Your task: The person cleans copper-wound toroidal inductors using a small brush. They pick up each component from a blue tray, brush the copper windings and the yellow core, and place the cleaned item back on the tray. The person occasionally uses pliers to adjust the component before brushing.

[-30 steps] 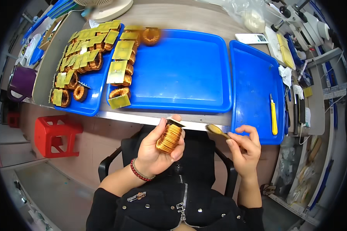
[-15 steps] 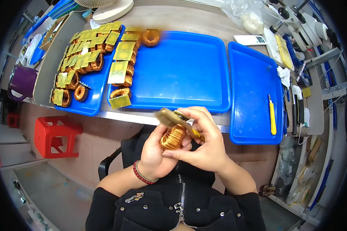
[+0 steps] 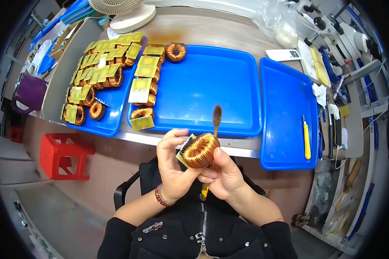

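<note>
A toroidal copper coil (image 3: 202,150) with a small yellow-green circuit board (image 3: 181,159) on its left side is held up between my two hands, its ring face turned upward. My left hand (image 3: 173,168) cradles it from the left, fingers curved behind the board and thumb beneath the coil. My right hand (image 3: 229,179) grips a brush (image 3: 217,115) and also rests its thumb against the coil's right side. The brush stands nearly upright behind the coil, bristle head at the top and yellow handle end showing below my fingers; the coil hides its middle.
On the desk, the left blue tray (image 3: 110,129) bears several rows of coils with boards. The middle blue tray (image 3: 207,90) has a column of them along its left side. In the right blue tray (image 3: 285,108) lies a yellow utility knife (image 3: 306,140). A red stool (image 3: 67,151) stands below left.
The coil has turned, bringing its ring face up and its board to the left. The brush has swung from lying across the coil to upright behind it. The view has shifted slightly.
</note>
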